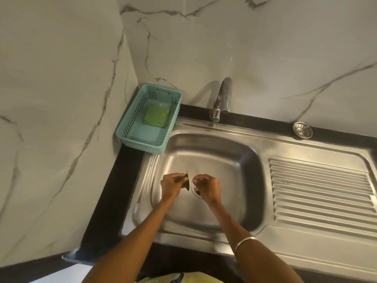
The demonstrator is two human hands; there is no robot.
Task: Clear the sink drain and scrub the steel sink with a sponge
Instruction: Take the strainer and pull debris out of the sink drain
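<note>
Both your hands are down in the basin of the steel sink (pixel 206 152), just over the drain opening (pixel 195 192). Your left hand (pixel 171 185) has its thumb and fingertips pinched on a dark green leaf (pixel 187 181), which stands on edge between the two hands. Your right hand (pixel 208 187) sits directly above the drain with its fingers curled in toward the rim; you seem to be pinching something small there, but it is too small and blurred to name. A thin pale bangle (pixel 243 243) circles your right forearm.

The green sponge (pixel 156 115) is well away from your hands, lying flat inside the teal plastic basket (pixel 130 119) that sits on the black worktop (pixel 114 193) in the back-left corner, its near end overlapping the sink's rim. The chrome tap (pixel 222 99) rises behind the basin, its spout turned down toward the sink. A round metal drain strainer (pixel 302 130) lies on the sink's back ledge, far to the right, apart from the drain. The ribbed draining board (pixel 320 190) spreads to the right of the basin. Marble-patterned wall tiles (pixel 61 78) close the corner behind and to the left.
</note>
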